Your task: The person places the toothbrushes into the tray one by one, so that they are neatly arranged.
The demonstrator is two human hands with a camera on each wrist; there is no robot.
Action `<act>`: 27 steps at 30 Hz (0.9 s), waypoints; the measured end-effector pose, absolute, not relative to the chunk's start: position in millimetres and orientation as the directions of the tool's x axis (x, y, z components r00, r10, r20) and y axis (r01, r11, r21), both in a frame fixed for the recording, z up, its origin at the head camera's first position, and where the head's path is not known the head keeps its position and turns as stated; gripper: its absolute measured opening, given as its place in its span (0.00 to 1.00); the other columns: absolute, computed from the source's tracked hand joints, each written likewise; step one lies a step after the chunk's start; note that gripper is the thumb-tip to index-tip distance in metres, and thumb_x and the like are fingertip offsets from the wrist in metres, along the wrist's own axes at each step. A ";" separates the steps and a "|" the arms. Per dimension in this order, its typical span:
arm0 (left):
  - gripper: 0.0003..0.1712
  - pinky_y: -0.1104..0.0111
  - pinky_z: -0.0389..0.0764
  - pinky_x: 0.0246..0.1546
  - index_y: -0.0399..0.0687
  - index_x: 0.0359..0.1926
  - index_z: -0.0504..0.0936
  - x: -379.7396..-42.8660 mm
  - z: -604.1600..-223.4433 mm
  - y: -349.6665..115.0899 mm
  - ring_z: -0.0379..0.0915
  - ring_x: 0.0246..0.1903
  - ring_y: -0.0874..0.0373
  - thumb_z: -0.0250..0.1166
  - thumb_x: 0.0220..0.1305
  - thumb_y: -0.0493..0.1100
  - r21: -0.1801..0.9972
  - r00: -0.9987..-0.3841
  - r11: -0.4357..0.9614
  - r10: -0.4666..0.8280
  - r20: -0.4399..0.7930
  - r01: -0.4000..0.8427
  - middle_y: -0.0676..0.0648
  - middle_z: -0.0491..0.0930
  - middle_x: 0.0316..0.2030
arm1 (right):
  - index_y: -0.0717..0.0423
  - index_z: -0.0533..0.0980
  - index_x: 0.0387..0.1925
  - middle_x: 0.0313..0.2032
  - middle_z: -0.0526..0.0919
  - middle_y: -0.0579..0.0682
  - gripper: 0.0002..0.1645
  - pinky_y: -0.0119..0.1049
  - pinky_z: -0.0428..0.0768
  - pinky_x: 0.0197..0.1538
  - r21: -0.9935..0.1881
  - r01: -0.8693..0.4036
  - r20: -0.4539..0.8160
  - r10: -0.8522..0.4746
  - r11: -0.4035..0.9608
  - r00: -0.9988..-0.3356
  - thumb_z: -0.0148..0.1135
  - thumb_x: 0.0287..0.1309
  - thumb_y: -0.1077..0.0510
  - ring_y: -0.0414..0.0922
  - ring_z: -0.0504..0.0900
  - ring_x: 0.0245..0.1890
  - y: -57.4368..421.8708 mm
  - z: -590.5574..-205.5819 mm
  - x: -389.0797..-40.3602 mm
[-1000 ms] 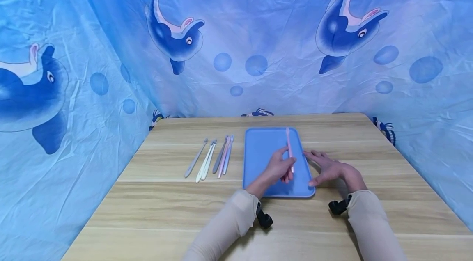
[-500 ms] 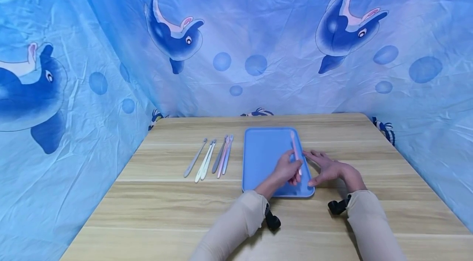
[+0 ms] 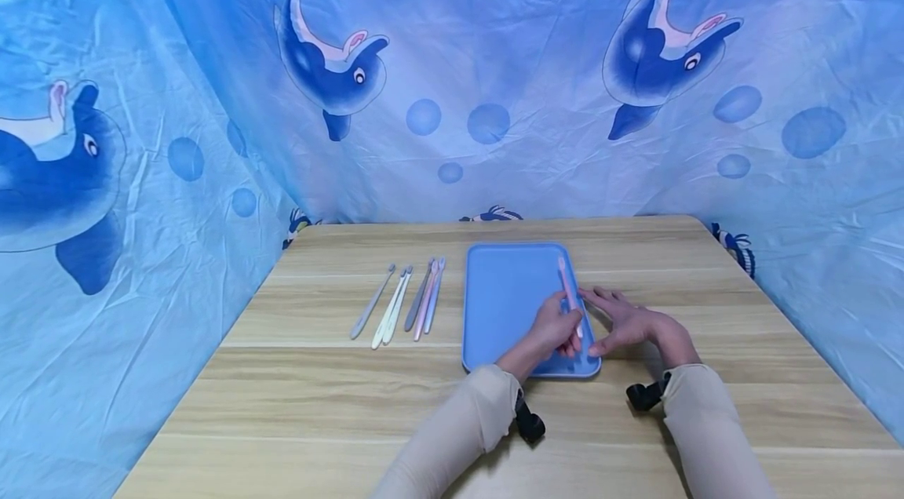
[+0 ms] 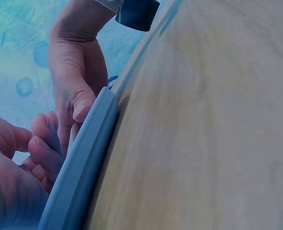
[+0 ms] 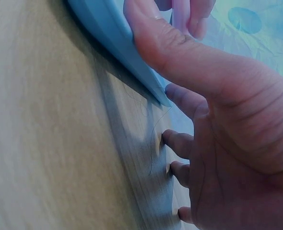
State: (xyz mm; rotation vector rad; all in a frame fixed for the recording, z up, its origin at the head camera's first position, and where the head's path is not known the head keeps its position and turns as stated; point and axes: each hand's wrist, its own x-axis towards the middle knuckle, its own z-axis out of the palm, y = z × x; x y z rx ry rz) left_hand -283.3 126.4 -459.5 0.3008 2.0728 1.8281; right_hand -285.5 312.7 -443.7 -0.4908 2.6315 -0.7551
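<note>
My left hand pinches a pink toothbrush by its handle, over the right side of a blue tray. The brush head points to the far edge. Whether the handle touches the tray floor I cannot tell. At the tray's right edge rests my right hand, fingers spread, the thumb on the rim near the front corner. In the right wrist view, that thumb lies against the tray wall and other fingertips touch the table. Curled fingers of the left hand show behind the tray wall in the left wrist view.
Left of the tray, several toothbrushes lie in a loose row: a grey-blue one, two pale ones, then a dark grey one, a pink one and a blue one. A dolphin-printed cloth hangs behind the wooden table.
My left hand has moved right and slightly toward me with the pink toothbrush, bringing it nearer the tray's right rim. The right hand has stayed in place.
</note>
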 end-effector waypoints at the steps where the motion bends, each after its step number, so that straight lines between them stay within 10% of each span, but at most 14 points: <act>1: 0.33 0.75 0.63 0.04 0.43 0.74 0.59 -283.3 -459.3 126.6 0.62 0.03 0.66 0.53 0.70 0.37 0.987 -0.912 0.141 0.390 -0.128 -0.078 0.52 0.70 0.07 | 0.54 0.46 0.79 0.76 0.40 0.75 0.73 0.84 0.48 0.64 -0.558 -0.228 -0.241 -0.418 0.798 -0.876 0.76 0.42 0.33 0.78 0.36 0.74 312.8 -444.0 -285.9; 27: 0.25 0.74 0.65 0.04 0.43 0.67 0.67 -284.9 -461.7 135.6 0.62 0.04 0.63 0.51 0.71 0.36 0.956 -0.917 0.277 0.351 -0.192 -0.094 0.50 0.69 0.07 | 0.54 0.46 0.79 0.76 0.41 0.75 0.73 0.85 0.48 0.63 -0.555 -0.237 -0.236 -0.425 0.797 -0.874 0.76 0.42 0.31 0.79 0.36 0.74 311.5 -441.4 -283.5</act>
